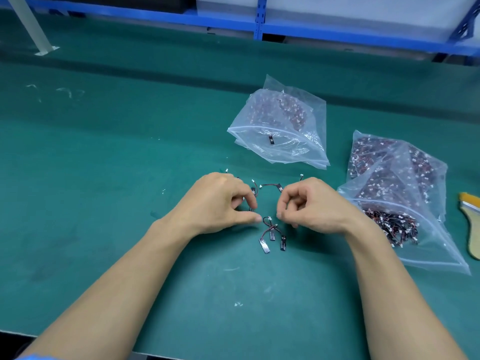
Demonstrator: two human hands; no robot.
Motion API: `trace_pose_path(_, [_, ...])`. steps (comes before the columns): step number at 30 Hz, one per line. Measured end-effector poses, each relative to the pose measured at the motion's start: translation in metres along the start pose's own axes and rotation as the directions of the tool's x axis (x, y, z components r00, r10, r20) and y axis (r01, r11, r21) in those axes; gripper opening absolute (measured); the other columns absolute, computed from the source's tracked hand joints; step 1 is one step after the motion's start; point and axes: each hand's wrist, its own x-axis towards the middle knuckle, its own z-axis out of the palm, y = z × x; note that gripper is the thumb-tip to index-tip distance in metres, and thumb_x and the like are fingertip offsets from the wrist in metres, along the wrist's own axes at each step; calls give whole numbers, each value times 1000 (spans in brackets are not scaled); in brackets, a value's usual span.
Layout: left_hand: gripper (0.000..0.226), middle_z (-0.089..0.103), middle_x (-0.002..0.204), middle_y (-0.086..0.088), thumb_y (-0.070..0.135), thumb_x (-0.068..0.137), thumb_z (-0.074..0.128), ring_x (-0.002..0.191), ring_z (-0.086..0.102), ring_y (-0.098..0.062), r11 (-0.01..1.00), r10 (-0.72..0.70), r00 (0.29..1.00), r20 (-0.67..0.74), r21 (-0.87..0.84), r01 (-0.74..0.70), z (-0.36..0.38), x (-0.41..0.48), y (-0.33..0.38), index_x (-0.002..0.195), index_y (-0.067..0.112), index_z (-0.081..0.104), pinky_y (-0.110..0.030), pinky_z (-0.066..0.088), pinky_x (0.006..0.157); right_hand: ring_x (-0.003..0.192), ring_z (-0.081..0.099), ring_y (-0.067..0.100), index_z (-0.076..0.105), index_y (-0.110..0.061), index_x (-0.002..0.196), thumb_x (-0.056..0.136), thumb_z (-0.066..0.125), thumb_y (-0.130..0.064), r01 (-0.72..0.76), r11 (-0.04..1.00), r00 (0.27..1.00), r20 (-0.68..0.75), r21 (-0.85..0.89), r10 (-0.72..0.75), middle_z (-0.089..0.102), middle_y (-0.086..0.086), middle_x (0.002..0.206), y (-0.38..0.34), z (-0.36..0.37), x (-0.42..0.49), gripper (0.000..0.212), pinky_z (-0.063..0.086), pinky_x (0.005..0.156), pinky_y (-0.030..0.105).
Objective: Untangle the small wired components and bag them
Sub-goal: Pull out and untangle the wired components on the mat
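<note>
Left hand (220, 203) is low over the green mat (104, 203), fingers curled under, thumb stretched toward the middle. A dark bit of wire shows between thumb and forefinger; cannot tell whether it is pinched.

Small tangle (270, 233) lies on the mat between the two hands, just off the left thumb tip. Three black tabs fan toward the person, thin wires cross above them, and there are white plugs at the top.

Right hand (311, 206) is also curled, thumb and forefinger tips brought together just beside the tangle's top loop. A hold on a wire cannot be confirmed.

Judgement: the step in hand is teasing this knot apart.
- Best done with one plug end per hand, drawn slowly outward so the tabs slide free.
- A sharp tug would likely tighten the crossing or strain the thin leads.
- Keep the work down on the mat so freed pieces do not scatter.

Around:
- White post (28, 24) stands far left at the back.
- Scraps of clear film (65, 92) lie on the mat.
- Blue rack (259, 19) runs along the back.
- Loose components (270, 187) lie singly just beyond the knuckles.
- Centre bag (283, 126), a clear zip type, is partly filled and sits beyond the hands.
- Right-hand bags (397, 162) are stacked, the nearest open with wired parts crowding its mouth, close by the right forearm. The arm could drag more pieces out.
- Brush (470, 224) lies at the far right edge.
</note>
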Motion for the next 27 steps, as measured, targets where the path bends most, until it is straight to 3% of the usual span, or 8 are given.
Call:
trace_pose_path(5, [45, 45, 53, 12, 76, 58, 72, 63, 49, -8, 998, 57, 988, 142, -7, -56, 10, 0, 12, 62, 32, 63, -40, 47, 68, 47, 50, 4, 67, -18, 72, 65, 92, -30, -49, 990, 992, 108, -134, 64, 65, -9, 54, -1, 3, 0, 29, 40, 51, 17])
trace_pose_path(11, [39, 47, 53, 16, 64, 60, 83, 65, 50, -6, 1000, 24, 981, 195, -1, -24, 14, 1, 6, 68, 29, 70, -38, 47, 69, 49, 54, 4, 67, -18, 77, 62, 96, -30, -88, 982, 983, 143, -167, 112, 71, -7, 61, -2, 0, -1, 34, 41, 52, 16])
trace_pose_path(15, [40, 48, 53, 8, 64, 57, 86, 62, 51, -14, 1000, 18, 985, 171, 2, -19, 9, 1, 3, 66, 28, 71, -40, 46, 65, 49, 55, 4, 67, -18, 76, 66, 94, -28, -113, 981, 979, 152, -157, 137, 72, -7, 62, -1, -2, -3, 31, 40, 51, 13])
trace_pose_path(17, [45, 50, 54, 3, 71, 55, 80, 60, 50, -17, 1000, 17, 993, 116, -26, -14, 3, 0, 0, 65, 27, 70, -41, 44, 61, 50, 57, 5, 67, -18, 77, 66, 93, -26, -119, 981, 977, 155, -156, 143, 73, -7, 63, -1, -2, -3, 30, 42, 52, 14])
trace_pose_path(19, [45, 48, 52, 1, 70, 60, 77, 56, 45, -16, 998, -10, 1000, -27, -55, 8, -5, -2, -6, 64, 26, 71, -38, 40, 55, 51, 59, 6, 67, -17, 78, 67, 93, -24, -120, 981, 977, 159, -153, 145, 73, -7, 63, 0, -3, -3, 28, 43, 54, 16])
trace_pose_path(23, [32, 31, 47, 6, 46, 79, 81, 49, 32, -13, 987, -161, 911, -379, -86, 139, -15, -2, -21, 61, 23, 69, -29, 28, 52, 52, 59, 7, 67, -16, 79, 64, 95, -25, -132, 982, 974, 166, -138, 154, 72, -5, 62, -1, -5, -5, 32, 43, 54, 19])
trace_pose_path(27, [30, 34, 47, 5, 41, 85, 75, 48, 31, -13, 974, -224, 875, -429, -125, 188, -16, -2, -25, 62, 22, 68, -28, 30, 52, 49, 56, 4, 68, -17, 77, 64, 95, -29, -100, 984, 981, 151, -144, 122, 70, -8, 59, -2, -2, -5, 32, 40, 51, 14])
